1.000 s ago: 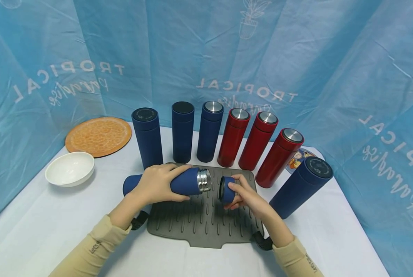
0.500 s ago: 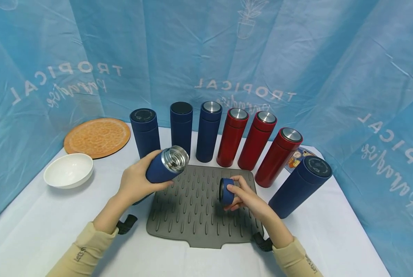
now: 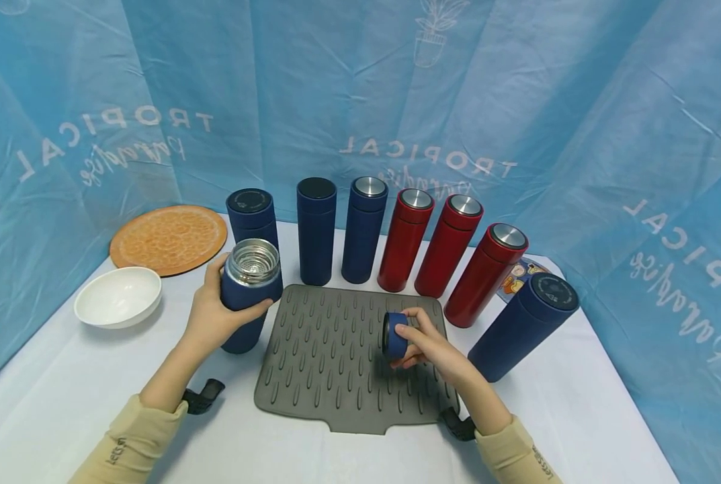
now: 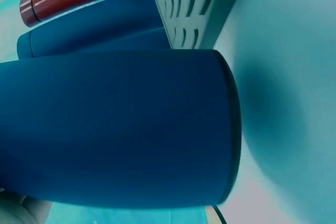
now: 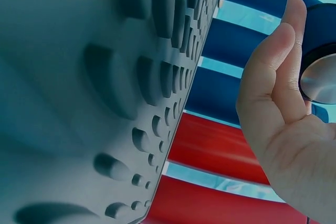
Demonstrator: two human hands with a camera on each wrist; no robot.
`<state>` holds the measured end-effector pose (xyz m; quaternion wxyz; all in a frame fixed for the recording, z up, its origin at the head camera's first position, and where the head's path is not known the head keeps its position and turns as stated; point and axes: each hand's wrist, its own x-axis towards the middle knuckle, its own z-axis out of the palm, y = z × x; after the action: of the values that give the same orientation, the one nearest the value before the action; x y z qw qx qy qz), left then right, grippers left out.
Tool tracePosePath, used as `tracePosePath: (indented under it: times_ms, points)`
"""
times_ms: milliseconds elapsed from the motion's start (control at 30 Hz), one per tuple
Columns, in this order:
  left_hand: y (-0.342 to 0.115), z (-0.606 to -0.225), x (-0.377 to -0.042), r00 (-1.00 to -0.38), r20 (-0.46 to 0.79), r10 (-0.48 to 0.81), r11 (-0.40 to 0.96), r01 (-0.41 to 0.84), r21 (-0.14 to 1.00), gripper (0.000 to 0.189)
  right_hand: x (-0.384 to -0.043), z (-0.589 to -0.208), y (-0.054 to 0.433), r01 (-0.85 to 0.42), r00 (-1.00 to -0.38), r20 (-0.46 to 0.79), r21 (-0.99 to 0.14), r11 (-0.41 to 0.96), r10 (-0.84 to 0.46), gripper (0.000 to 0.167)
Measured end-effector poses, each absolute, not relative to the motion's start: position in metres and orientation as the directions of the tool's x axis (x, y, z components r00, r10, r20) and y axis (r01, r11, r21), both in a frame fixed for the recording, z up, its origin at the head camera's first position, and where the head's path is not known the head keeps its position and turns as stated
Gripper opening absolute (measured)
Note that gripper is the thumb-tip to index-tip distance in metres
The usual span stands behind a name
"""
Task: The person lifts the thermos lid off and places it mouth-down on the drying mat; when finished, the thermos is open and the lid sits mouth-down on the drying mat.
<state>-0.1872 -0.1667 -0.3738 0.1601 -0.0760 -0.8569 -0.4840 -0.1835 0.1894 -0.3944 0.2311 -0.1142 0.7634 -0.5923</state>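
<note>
My left hand [image 3: 215,310] grips an uncapped blue thermos flask [image 3: 242,331], nearly upright, just left of the grey mat. Its shiny steel mouth faces up. In the left wrist view the flask [image 4: 121,129] fills the middle, and its base looks slightly off the white cloth, with a shadow beside it. Over the right part of the mat, my right hand [image 3: 428,341] pinches a blue flask lid [image 3: 398,335] between thumb and fingers, its dark underside turned left. The right wrist view shows the lid [image 5: 321,27] partly cut off, with a silvery disc on its end.
The ribbed grey mat [image 3: 336,376] lies in the middle. Behind it stand capped flasks, blue ones [image 3: 316,235] and red ones [image 3: 405,242]. Another blue flask [image 3: 520,329] stands at right. To the left are a white bowl [image 3: 118,299] and an orange round placemat [image 3: 169,238].
The uncapped flask has swung from lying sideways over the mat to nearly upright at the mat's left, carried by my left hand. My right hand with the lid has hardly moved.
</note>
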Motion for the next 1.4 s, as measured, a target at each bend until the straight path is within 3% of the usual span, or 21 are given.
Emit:
tracePosePath:
  times_ms: [400,1400]
  points:
    - [-0.181,-0.377,-0.189,-0.917,0.389,-0.091,0.433,0.315,0.844,0.088,-0.185,-0.395,0.189,0.108,-0.871,-0.231,-0.951,0.289,-0.434,0.053]
    - [-0.192,-0.388,-0.197,-0.93,0.325,-0.173,0.418,0.23,0.879,0.089,-0.191,-0.395,0.177,0.073,-0.895,-0.2,-0.948,0.311,-0.4,0.054]
